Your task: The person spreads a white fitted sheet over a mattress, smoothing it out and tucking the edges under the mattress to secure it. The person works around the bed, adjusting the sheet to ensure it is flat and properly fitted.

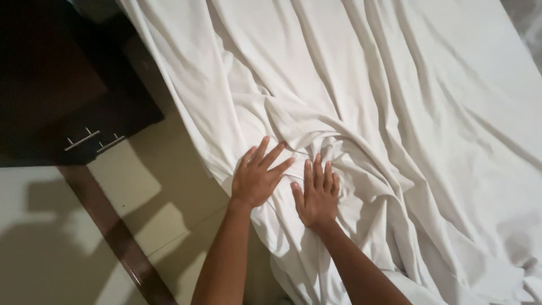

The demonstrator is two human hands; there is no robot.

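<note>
A white bed sheet (pixel 395 96) lies rumpled over a bed, with long folds running from the top toward a bunched knot near the lower middle. My left hand (pixel 257 175) rests flat on the sheet near the bed's left edge, fingers spread. Just to its right, my right hand (pixel 317 195) also presses flat on the sheet, fingers together and pointing up. Both hands sit right below the bunched folds. Neither hand grips the cloth.
A dark wooden cabinet (pixel 56 85) with two metal handles (pixel 93 140) stands at the left, close to the bed. Pale floor tiles (pixel 56 237) with a dark strip (pixel 116 237) lie between it and the bed's edge.
</note>
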